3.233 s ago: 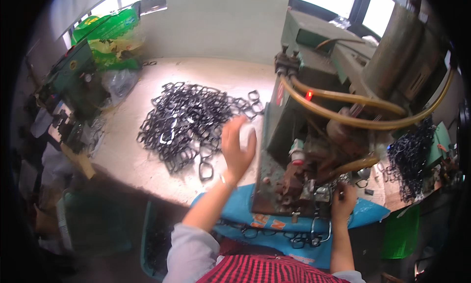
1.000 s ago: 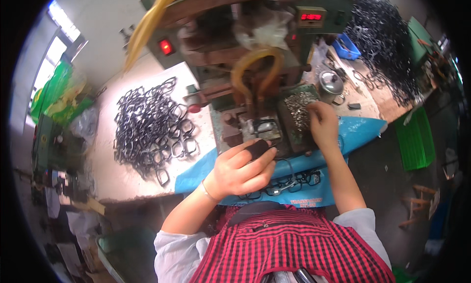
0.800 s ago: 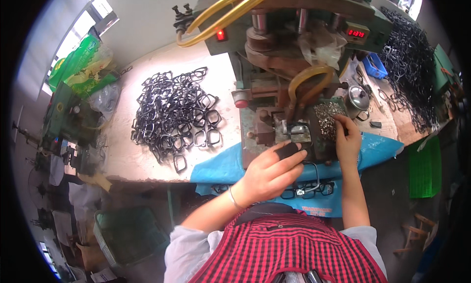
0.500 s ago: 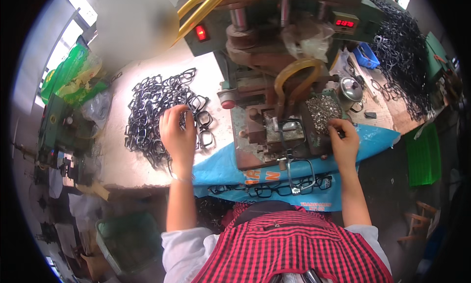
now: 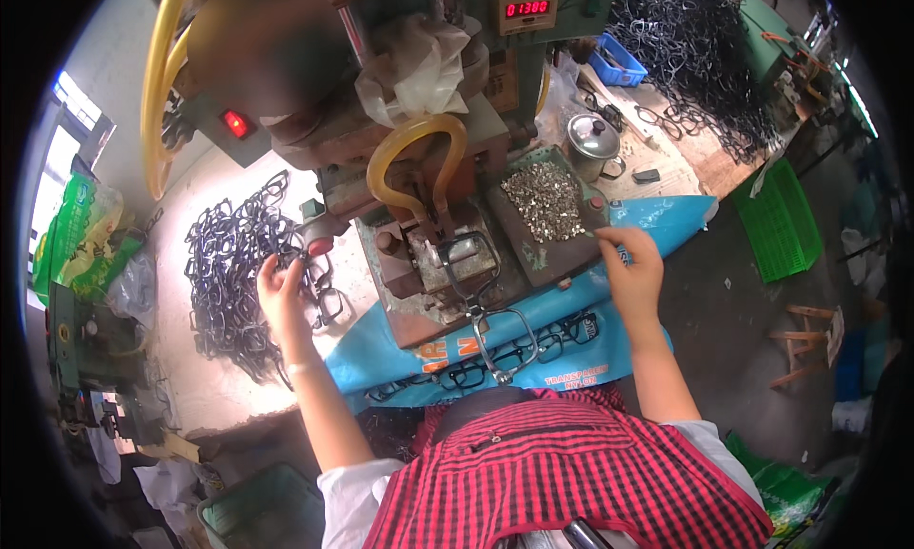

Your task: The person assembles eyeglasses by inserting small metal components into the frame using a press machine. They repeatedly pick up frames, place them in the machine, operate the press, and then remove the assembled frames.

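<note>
My left hand [image 5: 282, 292] reaches into a heap of black spectacle frames [image 5: 233, 273] on the bench to my left, its fingers closed around one of them. My right hand [image 5: 630, 268] hovers by the front corner of a tray of small silver metal bits [image 5: 545, 199], fingertips pinched together; whether it holds one is too small to tell. Between the hands a dark frame front [image 5: 471, 268] lies on the press's work plate [image 5: 433, 292]. More frames [image 5: 495, 354] lie on the blue sheet [image 5: 571, 311] in front of me.
A press machine [image 5: 381, 92] with yellow hoses, a red lamp and a red digit counter stands ahead. At the back right lie another heap of black frames [image 5: 705, 63], a small lidded pot [image 5: 592, 138] and a blue tray [image 5: 617, 65]. A green crate [image 5: 781, 220] stands on the floor.
My left hand left the press plate and went out left to the heap of frames. My right hand stayed near the tray of metal bits. The view tilted and shifted.
</note>
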The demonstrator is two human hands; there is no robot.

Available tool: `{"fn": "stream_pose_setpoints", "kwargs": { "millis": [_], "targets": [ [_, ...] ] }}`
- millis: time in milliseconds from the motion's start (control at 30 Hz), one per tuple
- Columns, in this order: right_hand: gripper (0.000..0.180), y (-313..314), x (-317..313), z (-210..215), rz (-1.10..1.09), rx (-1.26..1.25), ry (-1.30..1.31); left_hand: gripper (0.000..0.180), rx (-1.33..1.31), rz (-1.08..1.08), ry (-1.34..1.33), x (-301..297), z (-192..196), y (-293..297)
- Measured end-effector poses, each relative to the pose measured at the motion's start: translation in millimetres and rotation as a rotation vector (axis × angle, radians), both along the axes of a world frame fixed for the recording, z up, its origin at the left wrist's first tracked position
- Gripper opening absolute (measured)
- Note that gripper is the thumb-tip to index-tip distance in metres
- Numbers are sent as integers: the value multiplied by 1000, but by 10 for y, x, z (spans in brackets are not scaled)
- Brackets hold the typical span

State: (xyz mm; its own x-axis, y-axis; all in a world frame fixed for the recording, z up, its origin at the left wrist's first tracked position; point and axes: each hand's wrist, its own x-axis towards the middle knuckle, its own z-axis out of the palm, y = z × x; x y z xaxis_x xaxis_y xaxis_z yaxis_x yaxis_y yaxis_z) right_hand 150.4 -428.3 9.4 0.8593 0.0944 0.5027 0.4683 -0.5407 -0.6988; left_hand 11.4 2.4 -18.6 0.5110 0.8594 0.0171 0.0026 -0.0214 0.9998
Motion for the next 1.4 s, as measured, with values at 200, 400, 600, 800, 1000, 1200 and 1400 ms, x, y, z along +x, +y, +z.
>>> {"fn": "stream_pose_setpoints", "kwargs": {
  "millis": [200, 400, 600, 800, 1000, 1200, 1400],
  "targets": [
    [13, 280, -145, 462, 338, 120, 82, 23, -264, -194, -394, -414, 287, -214],
    [36, 1236, 80, 777, 677, 307, 285, 14, -102, -255, -374, -220, 98, -381],
    [45, 1361, -66, 664, 640, 470, 388, 7, -184, -179, -432, -256, 270, -748],
    [45, 1403, -156, 776, 787, 686, 568, 14, 259, -426, -876, -168, 1461, -1289],
    [49, 1406, -309, 852, 689, 643, 576, 12, 331, -353, -826, 95, 1559, -1267],
    [31, 1060, -80, 697, 644, 280, 107, 14, 616, -402, -639, -89, 1096, -1406],
    [25, 660, 482, -107, 61, -407, -106, 25, 1546, -660, -530, 147, 1045, -1648]
  ]
}}
